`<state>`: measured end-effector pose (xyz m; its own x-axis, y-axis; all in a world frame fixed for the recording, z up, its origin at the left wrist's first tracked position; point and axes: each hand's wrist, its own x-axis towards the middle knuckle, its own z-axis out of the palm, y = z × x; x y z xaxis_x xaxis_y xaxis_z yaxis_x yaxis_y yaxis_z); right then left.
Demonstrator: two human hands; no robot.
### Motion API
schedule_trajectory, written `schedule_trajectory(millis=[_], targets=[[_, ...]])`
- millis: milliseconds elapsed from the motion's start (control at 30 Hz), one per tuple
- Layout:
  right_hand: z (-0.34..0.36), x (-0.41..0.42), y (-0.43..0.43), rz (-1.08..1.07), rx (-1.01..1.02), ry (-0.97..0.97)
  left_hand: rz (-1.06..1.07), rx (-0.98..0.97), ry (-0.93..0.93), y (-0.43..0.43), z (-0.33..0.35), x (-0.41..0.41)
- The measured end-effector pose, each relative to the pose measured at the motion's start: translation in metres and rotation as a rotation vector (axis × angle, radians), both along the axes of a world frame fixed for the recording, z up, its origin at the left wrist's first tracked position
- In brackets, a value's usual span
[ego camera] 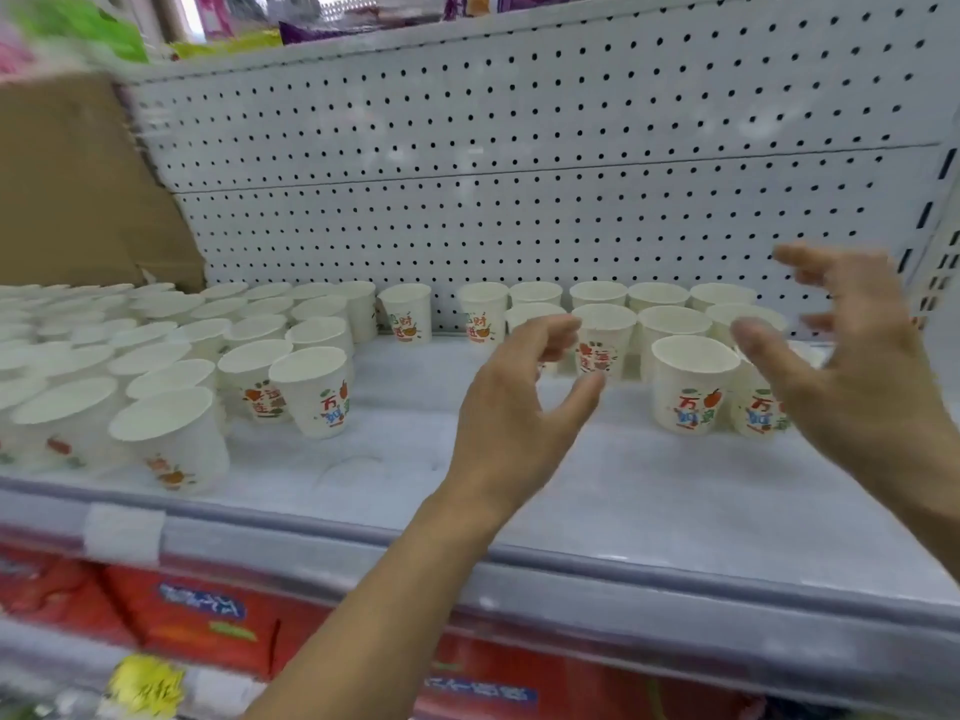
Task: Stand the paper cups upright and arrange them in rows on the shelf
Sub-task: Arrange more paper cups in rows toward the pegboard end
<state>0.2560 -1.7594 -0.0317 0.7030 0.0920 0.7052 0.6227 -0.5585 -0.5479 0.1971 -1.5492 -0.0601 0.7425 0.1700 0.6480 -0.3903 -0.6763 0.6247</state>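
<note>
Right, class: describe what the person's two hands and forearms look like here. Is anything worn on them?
Both the left hand and the right hand are bare: no gloves, no ring, watch or bracelet visible. The left forearm and the right forearm are uncovered as far as the picture shows; no sleeve is in view.

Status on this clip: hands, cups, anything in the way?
Left hand open, holding nothing. Right hand open, fingers spread, holding nothing. White printed paper cups upright on grey shelf, two groups. Nothing in the way.
</note>
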Motion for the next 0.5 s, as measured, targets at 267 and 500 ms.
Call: schedule_trajectory(millis=[267, 500], targets=[[-0.014, -0.033, 0.2, 0.535, -0.187, 0.377, 0.47, 0.063, -0.272, 0.139, -0.005, -0.093], [-0.029, -0.029, 0.308, 0.631, -0.047, 0.638, 0.674, -0.013, -0.05, 0.237, -0.021, -0.134]])
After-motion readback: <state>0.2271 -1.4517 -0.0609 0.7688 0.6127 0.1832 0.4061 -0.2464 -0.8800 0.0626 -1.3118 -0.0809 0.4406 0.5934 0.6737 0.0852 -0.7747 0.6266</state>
